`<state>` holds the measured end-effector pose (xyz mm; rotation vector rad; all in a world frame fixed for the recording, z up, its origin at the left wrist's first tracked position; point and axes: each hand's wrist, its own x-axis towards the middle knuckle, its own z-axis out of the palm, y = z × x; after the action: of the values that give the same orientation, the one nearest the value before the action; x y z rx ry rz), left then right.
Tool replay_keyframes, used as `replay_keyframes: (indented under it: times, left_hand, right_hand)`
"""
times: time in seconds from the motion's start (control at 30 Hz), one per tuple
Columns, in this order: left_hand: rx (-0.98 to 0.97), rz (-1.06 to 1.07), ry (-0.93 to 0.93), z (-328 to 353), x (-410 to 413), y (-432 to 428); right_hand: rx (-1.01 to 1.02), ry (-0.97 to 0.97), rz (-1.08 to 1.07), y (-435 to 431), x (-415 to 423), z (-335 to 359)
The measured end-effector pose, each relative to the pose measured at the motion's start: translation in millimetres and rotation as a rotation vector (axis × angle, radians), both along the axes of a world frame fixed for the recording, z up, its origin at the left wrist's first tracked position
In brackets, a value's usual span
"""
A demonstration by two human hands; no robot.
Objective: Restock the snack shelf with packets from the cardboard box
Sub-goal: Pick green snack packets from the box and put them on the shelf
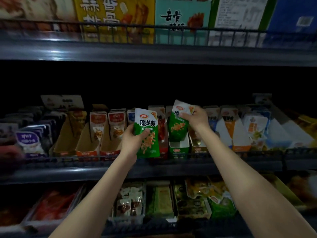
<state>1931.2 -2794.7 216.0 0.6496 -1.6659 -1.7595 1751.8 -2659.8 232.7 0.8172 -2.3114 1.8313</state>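
A dim store shelf (68,174) fills the view, more snacks (130,200) on the tier below. Before its rail (85,158) the left hand (132,140) grips a green packet (147,124) upright by its lower half. Just beside, the right hand (197,119) pinches the top of a second packet (178,128), its bottom inside a green tray (179,150). Large boxes (181,19) stand on the tier above.

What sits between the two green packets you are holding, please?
Head view: a row of red packets stands between the left green packet and the right green packet.
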Motion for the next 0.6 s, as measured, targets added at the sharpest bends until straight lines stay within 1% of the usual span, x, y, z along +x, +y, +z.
replay_keyframes:
  times: [0.07, 0.13, 0.27, 0.33, 0.47, 0.5, 0.6]
  left_hand:
    - [-0.018, -0.004, 0.005, 0.6, -5.5, -8.3]
    - [-0.027, 0.002, 0.000, -2.1, -9.5, -18.1]
    - [-0.060, 0.024, -0.014, -8.9, -15.2, -33.2]
    - [-0.051, 0.029, -0.016, -10.4, -17.6, -36.6]
    - [-0.015, 0.032, 0.002, -11.0, -22.8, -40.3]
    - [-0.013, 0.030, 0.007, -10.8, -23.9, -40.0]
    - [-0.013, 0.020, 0.009, -11.3, -27.4, -38.4]
  right_hand:
    - [0.191, 0.053, 0.021, -7.2, -9.4, -15.1]
    - [0.379, 0.152, 0.038, -7.3, -18.1, -23.9]
    - [0.538, 0.362, -0.004, 0.2, -32.4, -21.8]
    - [0.572, 0.472, -0.032, -0.2, -37.5, -18.2]
    - [0.442, 0.491, -0.071, -9.8, -41.7, -8.7]
    - [0.443, 0.516, -0.084, -12.8, -42.0, -7.8]
    - [0.567, 0.643, -0.144, -21.1, -43.2, -12.0]
